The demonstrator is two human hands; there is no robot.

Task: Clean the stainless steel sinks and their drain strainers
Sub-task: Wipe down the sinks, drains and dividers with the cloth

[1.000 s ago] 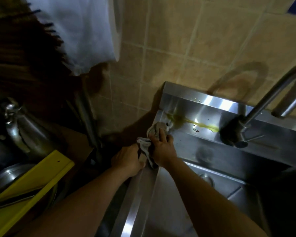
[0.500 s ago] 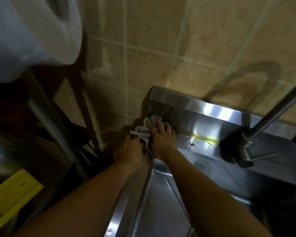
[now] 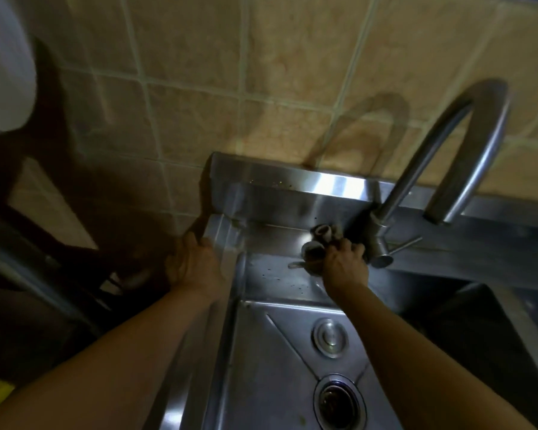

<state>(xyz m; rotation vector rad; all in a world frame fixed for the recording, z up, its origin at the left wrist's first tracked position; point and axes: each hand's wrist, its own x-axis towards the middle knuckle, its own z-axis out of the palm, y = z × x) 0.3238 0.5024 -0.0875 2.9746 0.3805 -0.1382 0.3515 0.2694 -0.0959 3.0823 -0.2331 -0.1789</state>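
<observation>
Head view, looking down on a stainless steel sink (image 3: 261, 361) against a tan tiled wall (image 3: 230, 88). Right hand (image 3: 343, 265) clenched around a bunched grey rag (image 3: 319, 245), pressed on the sink's back ledge (image 3: 271, 234) just beside the base of the gooseneck faucet (image 3: 416, 169). Left hand (image 3: 193, 262) spread flat and gripping nothing, palm resting on the sink's left rear corner. Dark specks scattered on the ledge near the rag. In the basin below: a round overflow cap (image 3: 330, 336) and, nearer the camera, the drain strainer (image 3: 339, 401), dark inside. White cloth (image 3: 3, 66) hanging at upper left.
</observation>
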